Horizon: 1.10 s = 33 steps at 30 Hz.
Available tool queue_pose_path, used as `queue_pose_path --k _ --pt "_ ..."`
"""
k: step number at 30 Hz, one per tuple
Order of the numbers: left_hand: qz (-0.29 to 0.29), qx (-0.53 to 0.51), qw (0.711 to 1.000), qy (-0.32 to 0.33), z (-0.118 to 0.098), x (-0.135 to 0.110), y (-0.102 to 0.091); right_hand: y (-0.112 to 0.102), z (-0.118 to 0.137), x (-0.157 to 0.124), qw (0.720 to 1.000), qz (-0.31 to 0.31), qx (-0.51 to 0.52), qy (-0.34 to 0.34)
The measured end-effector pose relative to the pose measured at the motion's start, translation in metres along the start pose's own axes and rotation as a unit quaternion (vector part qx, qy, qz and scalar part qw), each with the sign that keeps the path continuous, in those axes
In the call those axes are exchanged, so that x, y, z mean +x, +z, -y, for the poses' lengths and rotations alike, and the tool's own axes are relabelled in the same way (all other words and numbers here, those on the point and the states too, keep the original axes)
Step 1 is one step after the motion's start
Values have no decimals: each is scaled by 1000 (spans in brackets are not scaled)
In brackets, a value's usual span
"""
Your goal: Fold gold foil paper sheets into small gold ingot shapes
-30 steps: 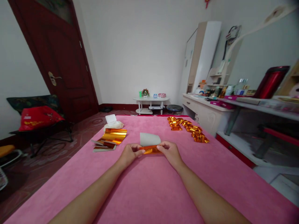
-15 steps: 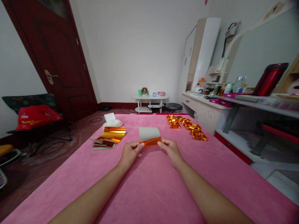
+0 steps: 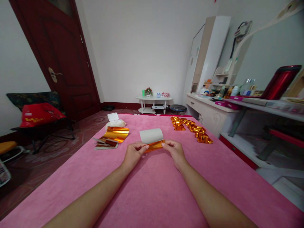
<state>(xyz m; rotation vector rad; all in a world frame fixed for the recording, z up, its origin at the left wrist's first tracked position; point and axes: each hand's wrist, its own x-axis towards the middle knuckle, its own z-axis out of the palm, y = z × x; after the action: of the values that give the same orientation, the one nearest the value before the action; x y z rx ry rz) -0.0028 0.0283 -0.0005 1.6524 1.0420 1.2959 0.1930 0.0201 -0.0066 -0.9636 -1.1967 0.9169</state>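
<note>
Between my two hands is a sheet of gold foil paper (image 3: pixel 155 146), its near edge folded over to show shiny gold. The far part of the sheet curls up and shows its pale grey back. My left hand (image 3: pixel 135 154) pinches the fold's left end between thumb and fingers. At the right end, my right hand (image 3: pixel 174 150) grips the same fold. Several folded gold foil pieces (image 3: pixel 200 130) lie in rows to the right. On the left is a stack of gold foil sheets (image 3: pixel 116 134), some with grey backs showing.
A pink cloth (image 3: pixel 152 190) covers the table. Behind the stack sits a white packet with an open lid (image 3: pixel 113 117). A white dressing table (image 3: pixel 211 104) with bottles stands at the right. A red bag (image 3: pixel 42 114) rests on a chair at the left.
The grey-backed far part of the sheet has curled further over toward my hands. Both hands keep their pinch on the fold. The whole view has shifted slightly.
</note>
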Motion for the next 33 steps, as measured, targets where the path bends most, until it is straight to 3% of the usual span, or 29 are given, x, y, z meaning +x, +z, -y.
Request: queue_pose_path --k 9,15,20,26,33 --pt "-10 -48 998 -35 3 0 0 7 4 -2 999 -38 16 6" --pt "21 -145 974 -172 2 -3 5 7 3 -2 996 -59 59 9" --pt "33 -207 955 -212 3 -5 8 6 2 -1 996 -75 57 -4" --pt "18 -238 946 -217 4 -2 9 5 0 -1 997 -67 40 -3" --pt "-20 -175 973 -149 0 -1 9 3 -1 -2 997 -63 17 29"
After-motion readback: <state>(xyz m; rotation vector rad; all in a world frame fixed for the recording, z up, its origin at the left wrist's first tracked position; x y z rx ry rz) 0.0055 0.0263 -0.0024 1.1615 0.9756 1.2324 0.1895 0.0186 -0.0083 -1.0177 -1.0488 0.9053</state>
